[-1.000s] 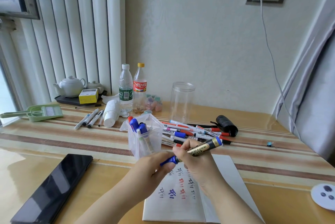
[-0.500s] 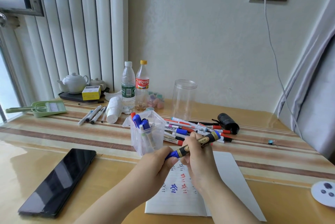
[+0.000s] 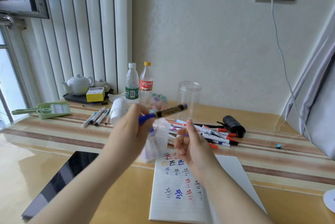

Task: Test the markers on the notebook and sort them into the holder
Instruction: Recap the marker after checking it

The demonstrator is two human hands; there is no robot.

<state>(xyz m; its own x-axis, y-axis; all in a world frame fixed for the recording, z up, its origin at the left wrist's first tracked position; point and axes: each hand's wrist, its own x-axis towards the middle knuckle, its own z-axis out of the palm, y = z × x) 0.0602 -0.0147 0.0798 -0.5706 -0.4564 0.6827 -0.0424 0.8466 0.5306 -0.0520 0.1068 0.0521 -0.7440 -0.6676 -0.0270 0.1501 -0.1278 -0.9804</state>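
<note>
**Blue-capped marker held up over the holder**

From the head camera, a black and gold marker [image 3: 164,114] with a blue cap is pinched at its cap end by the left hand [image 3: 133,129]. It is held above the clear holder [image 3: 157,142]. The right hand [image 3: 190,144] is seen just right of the holder, fingers loosely curled, nothing held. The notebook [image 3: 178,193] is laid in front of the holder. More markers [image 3: 208,133] are piled to its right.

The black and gold marker with the blue cap [image 3: 163,114] has been released by the right hand [image 3: 190,144] and is now held only by the left hand [image 3: 134,129]. It has been lifted higher, above the clear plastic holder [image 3: 157,142]. The hands have been moved apart.
</note>
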